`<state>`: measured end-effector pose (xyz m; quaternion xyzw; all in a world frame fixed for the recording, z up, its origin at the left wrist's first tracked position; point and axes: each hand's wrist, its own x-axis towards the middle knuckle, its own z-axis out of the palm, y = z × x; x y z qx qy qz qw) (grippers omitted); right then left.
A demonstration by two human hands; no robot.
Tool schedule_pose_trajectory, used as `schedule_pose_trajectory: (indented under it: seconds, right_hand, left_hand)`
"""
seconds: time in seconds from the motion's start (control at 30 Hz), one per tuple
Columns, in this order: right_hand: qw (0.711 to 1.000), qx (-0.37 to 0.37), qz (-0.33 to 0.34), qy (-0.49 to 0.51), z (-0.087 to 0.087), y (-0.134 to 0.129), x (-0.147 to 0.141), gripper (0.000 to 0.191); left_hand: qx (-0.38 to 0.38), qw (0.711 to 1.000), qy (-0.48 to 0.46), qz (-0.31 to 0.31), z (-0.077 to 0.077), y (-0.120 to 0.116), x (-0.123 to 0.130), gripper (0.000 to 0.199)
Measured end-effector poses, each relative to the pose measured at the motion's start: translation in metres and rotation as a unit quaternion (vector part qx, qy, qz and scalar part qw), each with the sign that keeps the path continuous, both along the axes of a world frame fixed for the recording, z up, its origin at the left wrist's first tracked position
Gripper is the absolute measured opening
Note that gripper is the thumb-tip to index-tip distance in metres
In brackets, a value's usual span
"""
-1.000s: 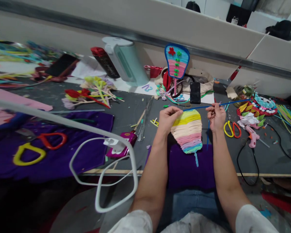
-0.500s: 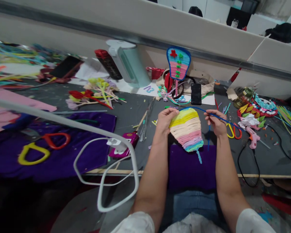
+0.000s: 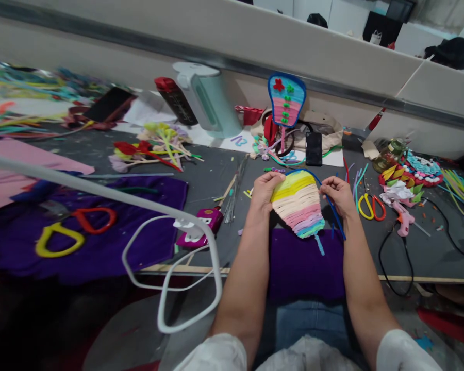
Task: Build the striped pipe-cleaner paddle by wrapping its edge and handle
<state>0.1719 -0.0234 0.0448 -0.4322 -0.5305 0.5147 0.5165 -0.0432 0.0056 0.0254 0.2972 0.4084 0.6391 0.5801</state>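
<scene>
Kettle: the pale teal kettle point(image 3: 221, 105) has its white lid down, so its content is hidden.
Bottle: the dark bottle point(image 3: 177, 104) with red cap is just beside the kettle; I cannot see inside.
Jar: the greenish glass jar point(image 3: 388, 157) is at the right; its content is unclear.
Tabletop: the dark grey tabletop point(image 3: 441, 263) carries many small scraps.
Room: a pale wall point(image 3: 119, 36) with a grey rail runs behind.
Striped fan: the striped fan point(image 3: 297, 203) is held between both hands, its stem over the purple cloth point(image 3: 305, 268).
Direction: its wide end points to the wall, its stem to the person; the long axis slants slightly, upper left to lower right.
Left hand: the fingers of the left hand point(image 3: 263, 191) are pinched closed on the fan's upper left edge.
Right hand: the fingers of the right hand point(image 3: 338, 195) pinch the blue strip point(image 3: 335, 212), which follows the fan's top edge.
</scene>
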Motion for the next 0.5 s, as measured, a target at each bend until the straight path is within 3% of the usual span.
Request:
schedule_pose_trajectory:
  seconds: [0.1,0.3,0.5]
  right_hand:
    - [1.000,-0.003,-0.001,-0.024,0.0000,-0.0018,-0.0036,0.030]
    - [0.997,-0.059,0.034,0.029,0.0026,-0.0052,-0.0079,0.034]
    - [0.998,-0.058,0.013,0.014,0.0022,-0.0041,-0.0101,0.036]
  left_hand:
    - [-0.005,1.000,-0.004,0.004,-0.0014,0.0008,-0.0003,0.026]
    - [0.001,1.000,-0.014,0.013,-0.0029,0.0007,0.0004,0.025]
    - [-0.003,1.000,-0.018,0.018,-0.0043,0.0019,0.0020,0.023]
